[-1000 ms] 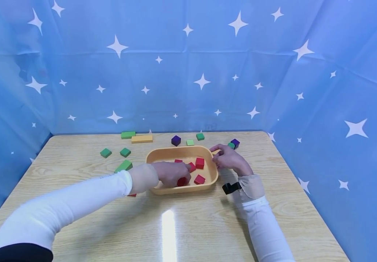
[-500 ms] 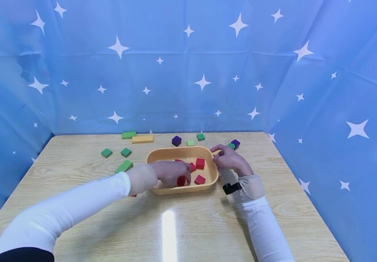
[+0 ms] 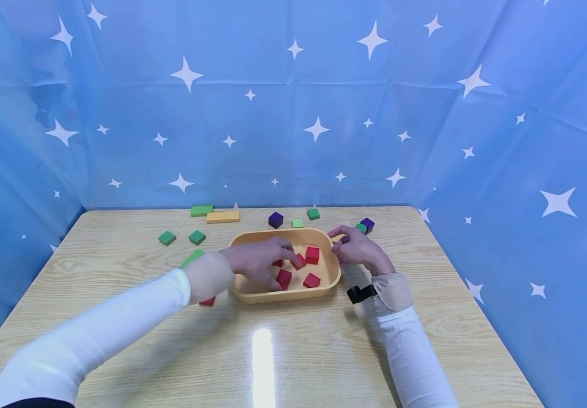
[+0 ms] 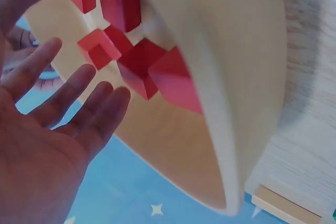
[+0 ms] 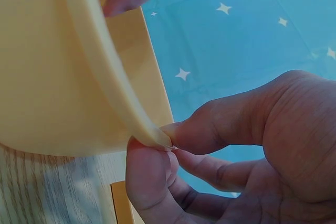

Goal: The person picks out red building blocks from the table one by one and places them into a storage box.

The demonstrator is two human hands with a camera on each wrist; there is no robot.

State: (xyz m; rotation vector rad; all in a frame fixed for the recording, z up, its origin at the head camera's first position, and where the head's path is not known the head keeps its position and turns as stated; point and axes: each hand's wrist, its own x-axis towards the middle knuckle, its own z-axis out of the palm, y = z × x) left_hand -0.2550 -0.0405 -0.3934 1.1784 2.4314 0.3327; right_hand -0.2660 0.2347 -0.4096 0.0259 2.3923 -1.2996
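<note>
A yellow plastic tray (image 3: 293, 295) holds several red blocks (image 3: 312, 255). My left hand (image 3: 260, 262) hovers over the tray's left half, its fingers spread. In the left wrist view the fingers of the left hand (image 4: 58, 114) are straight and apart, with nothing held. One red block (image 3: 284, 279) lies just beside the left thumb. At the tray's right end, my right hand (image 3: 357, 248) pinches the rim. The right wrist view shows the right thumb and index finger meeting on the tray rim (image 5: 113, 77).
Behind the tray lie a purple block (image 3: 275, 220), green blocks (image 3: 313, 214) and a yellow bar (image 3: 223, 217). More green blocks (image 3: 197, 237) sit to the left. A red piece (image 3: 207, 301) lies outside the tray, partly under the left wrist. A starry blue curtain (image 3: 293, 113) stands behind.
My left hand has let go of a red block in the tray, its fingers spreading as it rises and shifts slightly left. The right hand still pinches the rim, unmoved.
</note>
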